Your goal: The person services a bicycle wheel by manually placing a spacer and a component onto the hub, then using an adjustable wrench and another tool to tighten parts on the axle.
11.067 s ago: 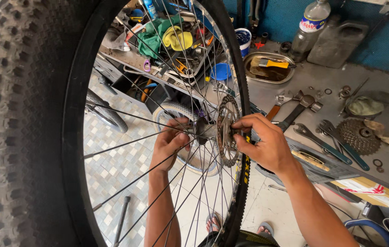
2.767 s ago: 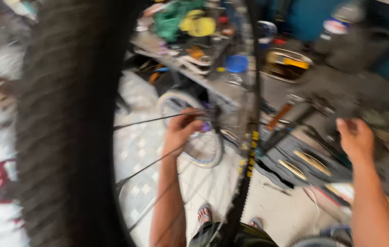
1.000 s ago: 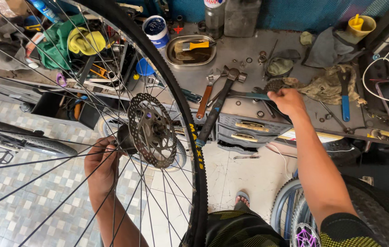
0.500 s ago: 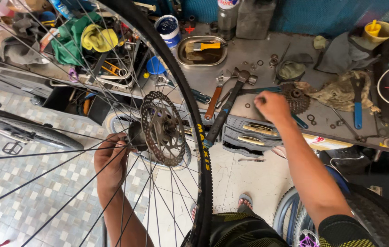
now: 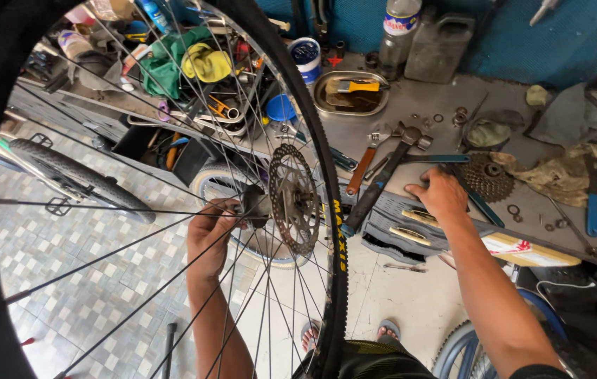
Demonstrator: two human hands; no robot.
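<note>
Here, beyond the right hand (image 5: 441, 194) the table (image 5: 418, 112) carries a hammer (image 5: 383, 179), a toothed cassette (image 5: 487, 177) just beside the fingers, a metal tray (image 5: 351, 95) and a grey jug (image 5: 437, 48), while spokes cross in front of the left hand (image 5: 208, 231). The bicycle wheel (image 5: 312, 154) stands upright between the hands, black-tyred, its perforated brake disc (image 5: 293, 198) facing the right hand. The left grip is clamped on the hub (image 5: 253, 205); the right lies flat on the table edge, fingers loosely apart, holding nothing.
</note>
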